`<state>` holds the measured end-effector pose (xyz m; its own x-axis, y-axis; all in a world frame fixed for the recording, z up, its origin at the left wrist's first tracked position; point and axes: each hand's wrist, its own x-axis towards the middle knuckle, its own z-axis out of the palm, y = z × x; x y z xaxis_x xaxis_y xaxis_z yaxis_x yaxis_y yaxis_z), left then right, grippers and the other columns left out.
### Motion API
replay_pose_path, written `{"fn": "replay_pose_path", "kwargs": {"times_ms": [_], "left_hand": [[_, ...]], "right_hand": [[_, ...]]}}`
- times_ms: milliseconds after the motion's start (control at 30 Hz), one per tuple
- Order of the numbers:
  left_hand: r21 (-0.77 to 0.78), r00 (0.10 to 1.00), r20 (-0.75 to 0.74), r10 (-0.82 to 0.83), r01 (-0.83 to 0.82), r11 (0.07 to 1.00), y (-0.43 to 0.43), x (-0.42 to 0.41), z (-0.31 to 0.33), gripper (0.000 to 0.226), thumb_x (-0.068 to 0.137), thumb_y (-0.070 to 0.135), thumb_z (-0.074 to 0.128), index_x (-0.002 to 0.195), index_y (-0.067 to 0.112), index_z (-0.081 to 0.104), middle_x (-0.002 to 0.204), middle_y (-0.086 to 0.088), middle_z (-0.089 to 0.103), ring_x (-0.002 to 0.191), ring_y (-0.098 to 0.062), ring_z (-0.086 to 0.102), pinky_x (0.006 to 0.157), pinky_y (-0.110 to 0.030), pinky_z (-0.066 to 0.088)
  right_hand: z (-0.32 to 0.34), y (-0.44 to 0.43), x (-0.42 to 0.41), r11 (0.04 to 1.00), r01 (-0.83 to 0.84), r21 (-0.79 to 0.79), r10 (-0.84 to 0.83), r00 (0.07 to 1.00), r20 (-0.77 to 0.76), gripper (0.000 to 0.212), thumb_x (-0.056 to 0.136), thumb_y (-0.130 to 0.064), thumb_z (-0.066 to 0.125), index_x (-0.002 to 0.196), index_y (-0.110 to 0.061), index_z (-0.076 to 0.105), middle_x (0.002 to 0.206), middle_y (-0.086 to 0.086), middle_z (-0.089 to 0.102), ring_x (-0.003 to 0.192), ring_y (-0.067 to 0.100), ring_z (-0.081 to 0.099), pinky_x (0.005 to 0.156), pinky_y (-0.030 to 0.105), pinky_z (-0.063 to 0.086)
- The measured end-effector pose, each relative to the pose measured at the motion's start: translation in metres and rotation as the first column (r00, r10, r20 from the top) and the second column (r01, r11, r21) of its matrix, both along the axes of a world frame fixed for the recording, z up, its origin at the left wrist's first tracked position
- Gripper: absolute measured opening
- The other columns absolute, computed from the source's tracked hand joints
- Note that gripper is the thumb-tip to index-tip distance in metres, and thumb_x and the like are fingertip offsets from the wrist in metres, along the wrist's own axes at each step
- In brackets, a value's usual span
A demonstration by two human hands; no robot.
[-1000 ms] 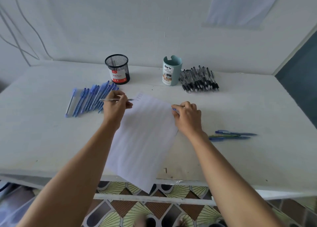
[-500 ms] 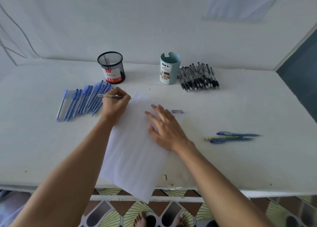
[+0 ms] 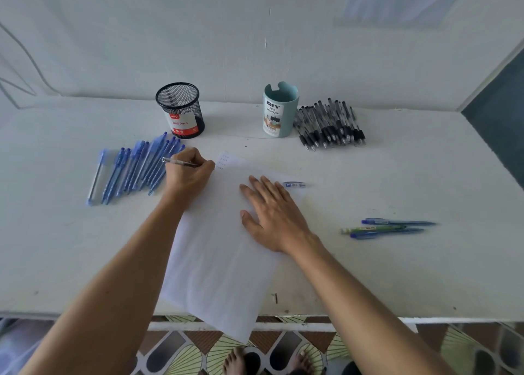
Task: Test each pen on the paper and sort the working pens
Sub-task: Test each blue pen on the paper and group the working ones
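Head camera, looking down. Gripping a pen (image 3: 178, 162) in the left hand (image 3: 188, 176), fingers curled tight round the barrel, tip down at the far left corner of the paper (image 3: 224, 261). Right at that tip, a few faint scribbles (image 3: 222, 160) in a short column. Pressing flat on the paper with the right hand (image 3: 272, 215), fingers straight and spread, palm down, holding nothing. Hands apart, sheet between and beneath them, its near corner hanging past the table (image 3: 425, 275) edge. Just beyond the right fingertips, at the sheet's right edge, a short blue cap (image 3: 295, 184) lying alone; cap or stub, hard to tell through the blur. Left of the left hand, nearly touching the knuckles, a fanned row of blue pens (image 3: 136, 170) flat on the table. Beyond the left hand, a mesh cup (image 3: 181, 110), upright, labelled "Ball Pens". Beyond the right hand, a green cup (image 3: 279, 110), upright, marked "DIY". Hard against that cup's right side, a heap of black pens (image 3: 329, 126). Well off to the right of the right hand, three pens (image 3: 388, 227) side by side, green one between two blue. Below the near edge, patterned tiles (image 3: 175, 352) and bare feet (image 3: 235, 359).
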<state>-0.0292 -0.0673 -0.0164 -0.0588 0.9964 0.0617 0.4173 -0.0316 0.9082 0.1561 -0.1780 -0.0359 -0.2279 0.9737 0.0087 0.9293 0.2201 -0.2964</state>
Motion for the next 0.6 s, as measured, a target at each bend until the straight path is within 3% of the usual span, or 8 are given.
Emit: {"fn": "replay_pose_path", "kwargs": {"times_ms": [600], "left_hand": [[0.000,1.000,-0.019,-0.014,0.014,1.000,-0.0005,-0.0008,-0.0008,0.023,0.077,0.004,0.068,0.057,0.011,0.058,0.045,0.015,0.050,0.053,-0.012,0.045,0.053,-0.025,0.037]], "right_hand": [[0.0009,-0.0005,-0.0009,1.000,0.007,0.006,-0.007,1.000,-0.016,0.061,0.102,-0.044,0.035,0.157,-0.022,0.023,0.167,0.002,0.011,0.154,0.020,0.003,0.124,0.038,-0.003]]}}
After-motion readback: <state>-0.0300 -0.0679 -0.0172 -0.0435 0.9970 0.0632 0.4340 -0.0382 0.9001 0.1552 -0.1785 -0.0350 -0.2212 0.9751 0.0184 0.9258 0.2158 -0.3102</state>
